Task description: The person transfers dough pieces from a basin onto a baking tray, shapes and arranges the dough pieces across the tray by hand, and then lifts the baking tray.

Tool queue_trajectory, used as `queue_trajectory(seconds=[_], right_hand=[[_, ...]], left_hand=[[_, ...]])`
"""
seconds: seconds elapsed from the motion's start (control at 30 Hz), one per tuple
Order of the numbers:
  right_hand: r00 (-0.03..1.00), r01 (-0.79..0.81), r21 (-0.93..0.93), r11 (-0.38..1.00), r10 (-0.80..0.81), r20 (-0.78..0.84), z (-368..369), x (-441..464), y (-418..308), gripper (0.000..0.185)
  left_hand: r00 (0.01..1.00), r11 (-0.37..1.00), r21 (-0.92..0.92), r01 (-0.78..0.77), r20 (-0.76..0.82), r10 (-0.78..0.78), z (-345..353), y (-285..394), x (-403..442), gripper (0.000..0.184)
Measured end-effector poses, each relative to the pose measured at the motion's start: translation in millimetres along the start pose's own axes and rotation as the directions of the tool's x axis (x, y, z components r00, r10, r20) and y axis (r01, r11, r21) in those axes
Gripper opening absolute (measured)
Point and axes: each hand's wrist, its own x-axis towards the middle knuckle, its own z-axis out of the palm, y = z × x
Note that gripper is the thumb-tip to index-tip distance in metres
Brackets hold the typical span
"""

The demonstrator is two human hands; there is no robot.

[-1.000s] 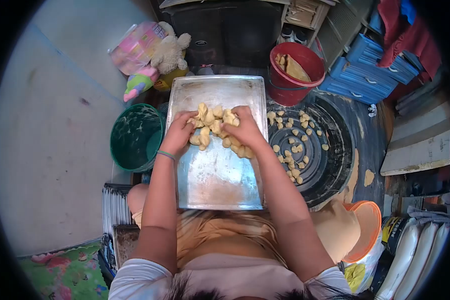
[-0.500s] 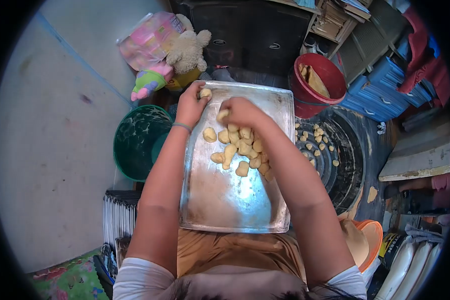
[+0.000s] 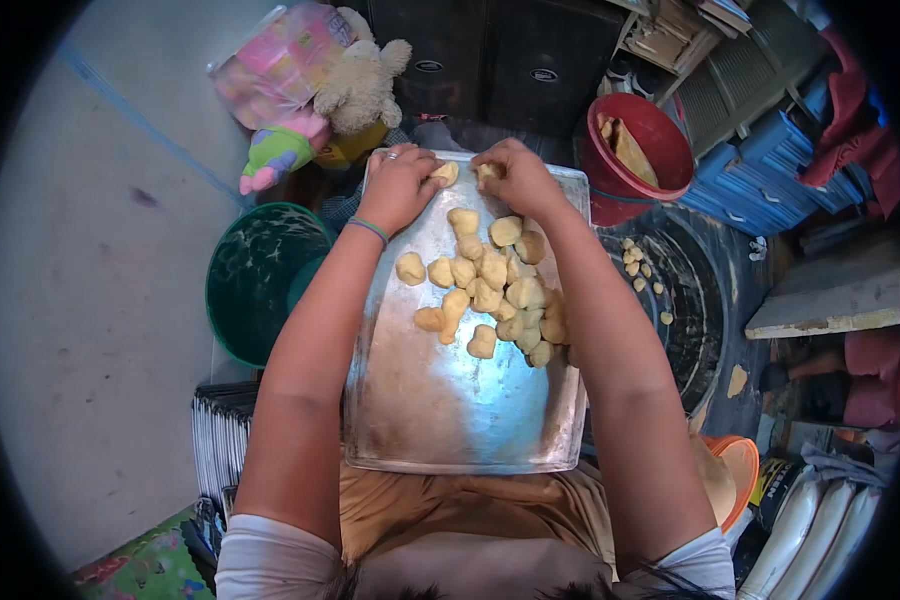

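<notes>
A metal baking tray [image 3: 420, 410] rests over my lap, with a pile of several yellowish dough pieces [image 3: 492, 268] around its middle. At the far edge of the tray, my left hand [image 3: 400, 190] has its fingers closed on one dough piece [image 3: 447, 174]. A short way to the right, my right hand [image 3: 522, 182] pinches another dough piece [image 3: 487, 174], partly hidden by its fingers. The two held pieces are apart from each other. My right forearm covers part of the pile's right side.
A green bucket [image 3: 260, 285] stands left of the tray. To the right are a red bucket [image 3: 625, 190] and a black round basin [image 3: 695, 320] with several dough pieces inside. Stuffed toys [image 3: 365, 85] sit at the back left. Another person's leg [image 3: 810, 370] shows at far right.
My right hand has moved up and right to the tray's far edge with its dough piece. The left hand's piece now lies further right along that edge. The view has shifted slightly.
</notes>
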Motion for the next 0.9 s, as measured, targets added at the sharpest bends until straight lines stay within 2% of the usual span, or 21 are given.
queue_trajectory(seconds=[0.07, 0.13, 0.17, 0.2, 0.3, 0.33, 0.43, 0.47, 0.53, 0.63, 0.77, 0.8, 0.83, 0.9], right_hand=[[0.999, 0.041, 0.069, 0.997, -0.042, 0.021, -6, -12, -6, 0.037], [0.992, 0.072, -0.092, 0.993, -0.081, -0.099, -11, -27, -25, 0.038], [0.983, 0.08, -0.172, 0.982, -0.107, -0.152, -8, -34, -30, 0.038], [0.995, 0.082, -0.12, 0.989, -0.088, -0.051, 0, -42, -33, 0.032], [0.979, 0.105, -0.019, 0.994, -0.1, 0.177, 5, -52, -34, 0.031], [0.987, 0.063, -0.026, 0.998, -0.058, 0.152, -6, -52, -28, 0.033], [0.981, -0.136, 0.243, 0.96, 0.166, -0.105, -23, -44, 11, 0.038], [0.978, -0.144, 0.241, 0.96, 0.176, -0.115, -19, -45, 22, 0.038], [0.97, -0.155, 0.239, 0.959, 0.193, -0.147, -14, -47, 27, 0.037], [0.946, -0.168, -0.076, 0.983, 0.139, -0.293, -23, -65, -7, 0.034], [0.996, -0.047, -0.001, 0.999, 0.047, -0.07, -10, -89, 2, 0.032], [0.989, -0.131, 0.064, 0.989, 0.134, -0.059, -22, -88, 1, 0.03], [0.962, -0.242, -0.007, 0.97, 0.239, -0.135, -36, -87, -6, 0.027], [0.919, -0.2, 0.152, 0.968, 0.239, -0.314, -38, -79, 35, 0.025]], left_hand=[[0.999, 1.0, 0.002, -0.017, -0.044, 0.017, 3, 1, 3, 0.043], [0.989, 0.999, 0.013, -0.033, -0.145, 0.035, 4, 6, 1, 0.039], [0.986, 0.997, 0.009, -0.075, -0.147, 0.076, 3, 8, 3, 0.04], [0.982, 0.993, 0.004, -0.118, -0.147, 0.117, 0, 12, 6, 0.04], [0.972, 0.975, 0.014, -0.222, -0.08, 0.222, 2, 24, 17, 0.038], [0.966, 0.968, 0.022, -0.251, -0.051, 0.252, 3, 28, 22, 0.037], [0.971, 0.97, 0.044, -0.237, 0.043, 0.235, 7, 37, 33, 0.032], [0.968, 0.968, 0.026, -0.25, -0.019, 0.25, 12, 36, 34, 0.027], [0.972, 0.972, 0.029, -0.231, 0.044, 0.23, 11, 38, 35, 0.03], [0.976, 0.975, 0.046, -0.216, 0.043, 0.214, 8, 42, 37, 0.034], [0.969, 0.973, -0.044, -0.228, 0.087, 0.232, 7, 59, 38, 0.04], [0.969, 0.973, 0.013, -0.228, 0.103, 0.226, 8, 65, 38, 0.04], [0.965, 0.968, 0.034, -0.25, 0.095, 0.245, 13, 66, 40, 0.04], [0.955, 0.954, 0.07, -0.292, 0.08, 0.286, 27, 65, 47, 0.04]])
